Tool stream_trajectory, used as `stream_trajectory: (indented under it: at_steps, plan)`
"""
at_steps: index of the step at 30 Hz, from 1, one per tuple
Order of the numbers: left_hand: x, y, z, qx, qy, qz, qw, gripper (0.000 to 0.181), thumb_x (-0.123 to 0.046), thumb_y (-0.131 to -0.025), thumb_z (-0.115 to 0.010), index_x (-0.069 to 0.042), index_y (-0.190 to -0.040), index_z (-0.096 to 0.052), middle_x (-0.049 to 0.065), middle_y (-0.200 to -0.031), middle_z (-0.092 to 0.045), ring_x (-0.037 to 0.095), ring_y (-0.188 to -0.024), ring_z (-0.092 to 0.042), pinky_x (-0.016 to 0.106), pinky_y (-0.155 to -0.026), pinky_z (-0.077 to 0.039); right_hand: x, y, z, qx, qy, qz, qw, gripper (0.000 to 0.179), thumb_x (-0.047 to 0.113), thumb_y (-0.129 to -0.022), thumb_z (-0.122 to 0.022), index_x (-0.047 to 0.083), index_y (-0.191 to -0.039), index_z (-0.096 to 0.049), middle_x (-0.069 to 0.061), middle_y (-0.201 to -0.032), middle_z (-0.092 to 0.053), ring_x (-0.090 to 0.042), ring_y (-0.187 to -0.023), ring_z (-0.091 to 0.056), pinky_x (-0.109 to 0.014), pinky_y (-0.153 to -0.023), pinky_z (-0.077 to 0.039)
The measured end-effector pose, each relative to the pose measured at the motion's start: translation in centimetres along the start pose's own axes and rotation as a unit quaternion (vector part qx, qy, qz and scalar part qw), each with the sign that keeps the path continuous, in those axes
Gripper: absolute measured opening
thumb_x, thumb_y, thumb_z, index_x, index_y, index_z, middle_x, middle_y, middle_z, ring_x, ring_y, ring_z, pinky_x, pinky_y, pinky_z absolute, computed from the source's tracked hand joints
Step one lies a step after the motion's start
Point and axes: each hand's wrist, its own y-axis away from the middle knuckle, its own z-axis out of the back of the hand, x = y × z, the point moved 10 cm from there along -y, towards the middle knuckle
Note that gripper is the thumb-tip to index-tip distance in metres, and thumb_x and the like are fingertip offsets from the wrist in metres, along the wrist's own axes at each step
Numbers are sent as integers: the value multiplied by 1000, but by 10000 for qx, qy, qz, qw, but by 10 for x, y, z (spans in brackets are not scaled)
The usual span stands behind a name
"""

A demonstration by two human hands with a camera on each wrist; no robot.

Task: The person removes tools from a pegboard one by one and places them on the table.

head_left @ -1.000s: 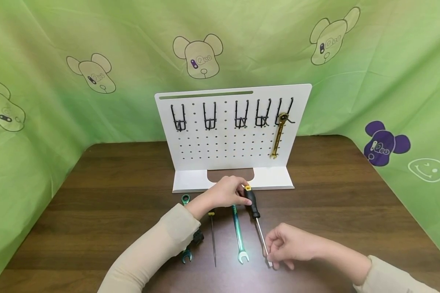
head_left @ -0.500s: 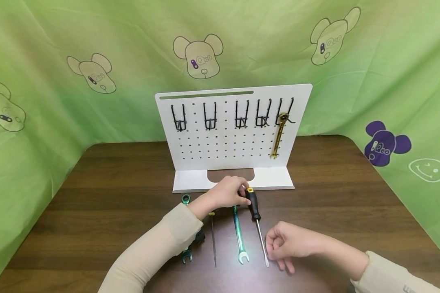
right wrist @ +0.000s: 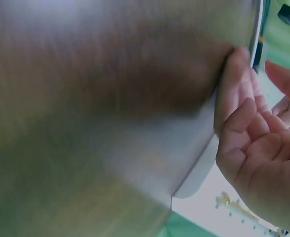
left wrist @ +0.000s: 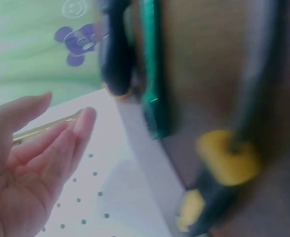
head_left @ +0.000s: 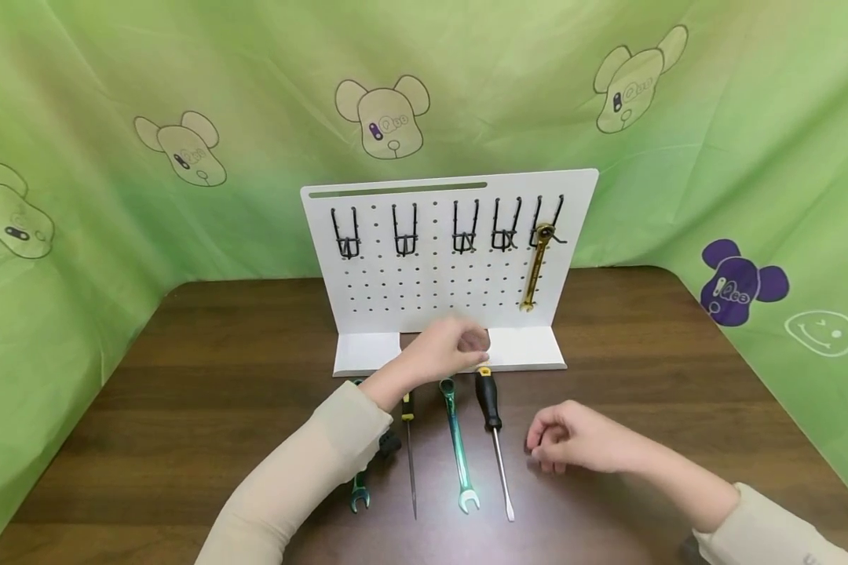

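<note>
A flat-blade screwdriver with a black and yellow handle lies on the table, tip toward the person. My left hand hovers just past its handle end, fingers loosely bent and holding nothing; the left wrist view shows that hand with thumb and fingers apart. To the right of the shaft is my right hand, loosely curled around nothing. A green combination wrench lies left of the screwdriver, then a thinner screwdriver. Another green wrench is partly hidden by the left sleeve.
A white pegboard stands behind the tools on a flat base. Several black wire hooks line its upper part. A gold wrench hangs from the rightmost one. A small dark object lies beside the left sleeve.
My left hand has let go of the screwdriver handle and moved slightly up. My right hand has drawn away from the shaft, rightward and up. The screwdriver's tip has shifted slightly left.
</note>
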Motion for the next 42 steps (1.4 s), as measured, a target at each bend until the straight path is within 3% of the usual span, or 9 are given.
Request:
stream_trajectory:
  at_steps: [5,10,14,19,26,32,36,42]
  plan:
    - [-16,-15,26,-656,484,-273,9963,30,-12,-96,-64,-2,-124,-65,11,-109,-74,23,-100,-71,21,-84,-55,-1,-3,40,-780,529,-164,9954,13,0,-90,-61,-9,-98,-65,-13,-82,-71,-8,-67,-63,-26,-61,-55]
    - [-31,-27,48,-1292,762,-587,9869,26,-10,-97,-64,-1,-121,-66,11,-111,-74,21,-100,-70,18,-85,-54,-3,-4,81,-1771,1019,-426,9780,17,8,-92,-67,-5,-102,-67,-10,-84,-71,-10,-70,-63,-25,-63,-53]
    - [-33,-37,58,-1709,870,-520,9801,26,-9,-95,-66,-2,-121,-66,9,-111,-74,18,-100,-70,15,-85,-53,-3,-10,105,-2309,1136,-403,9655,23,9,-93,-67,-7,-109,-66,-16,-91,-72,-7,-73,-64,-24,-66,-54]
    - [-32,-50,61,-2166,895,-424,9712,26,-8,-94,-68,-4,-119,-67,9,-110,-74,17,-100,-71,11,-85,-52,-9,-24,122,-2648,1140,-277,9571,31,6,-93,-65,-11,-118,-62,-26,-106,-71,5,-80,-61,-17,-70,-53]
    - [-39,-65,59,-2328,1207,-545,9635,24,-7,-95,-66,-2,-118,-66,12,-112,-74,20,-101,-72,10,-84,-52,-15,-32,135,-2924,974,-470,9502,41,7,-95,-63,-10,-131,-54,-32,-119,-65,7,-81,-59,-17,-71,-52]
    - [-45,-70,59,-2519,1213,-500,9588,20,-10,-95,-66,-6,-115,-68,7,-109,-76,15,-98,-72,8,-81,-51,-9,-36,142,-3060,864,-209,9479,47,7,-95,-62,-7,-138,-49,-35,-129,-58,5,-82,-59,-17,-70,-51]
    - [-44,-72,56,-2556,1171,-398,9588,21,-10,-95,-66,-8,-116,-68,6,-111,-76,15,-98,-73,8,-81,-51,-9,-39,142,-2999,731,-27,9512,49,5,-95,-62,-5,-141,-47,-36,-130,-57,5,-83,-60,-19,-69,-51]
    - [-41,-78,48,-2305,1225,-312,9648,26,-9,-96,-65,-6,-121,-66,7,-114,-75,17,-101,-72,9,-82,-51,-12,-43,143,-2944,682,8,9532,50,3,-95,-62,-4,-142,-46,-36,-128,-58,6,-82,-60,-22,-67,-52]
